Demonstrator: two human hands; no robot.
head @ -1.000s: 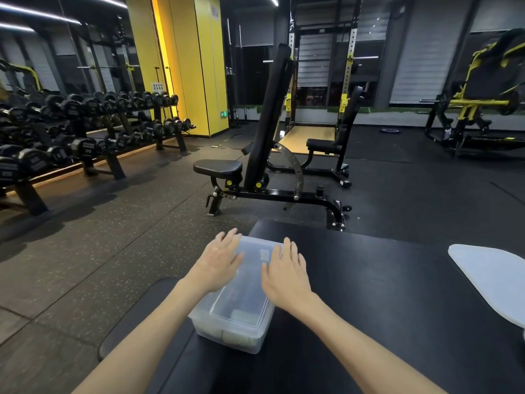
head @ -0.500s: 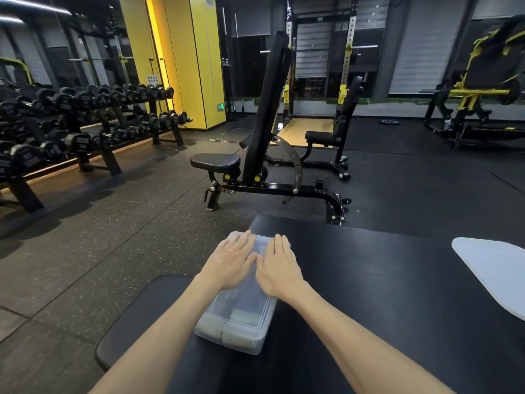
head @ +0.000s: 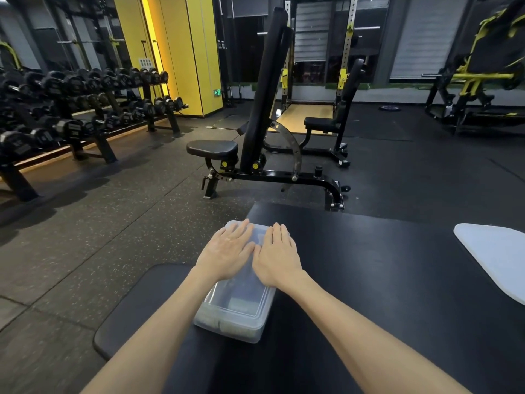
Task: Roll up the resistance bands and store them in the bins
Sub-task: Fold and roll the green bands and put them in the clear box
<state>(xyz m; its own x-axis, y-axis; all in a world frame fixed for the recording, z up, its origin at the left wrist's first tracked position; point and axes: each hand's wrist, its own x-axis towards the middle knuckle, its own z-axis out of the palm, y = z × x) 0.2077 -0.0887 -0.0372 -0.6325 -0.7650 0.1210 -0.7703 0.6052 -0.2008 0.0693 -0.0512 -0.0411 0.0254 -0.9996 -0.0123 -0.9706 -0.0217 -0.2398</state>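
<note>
Your left hand (head: 227, 253) and right hand (head: 277, 255) lie flat, fingers straight, gripping nothing – both press the lid of the clear rectangular plastic bin (head: 235, 311). It sits under your palms at the black padded surface's (head: 383, 280) left edge – thumbs nearly touching

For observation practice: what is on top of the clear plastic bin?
The left hand and right hand rest flat on the clear plastic bin, hiding its lid's far half.
</note>
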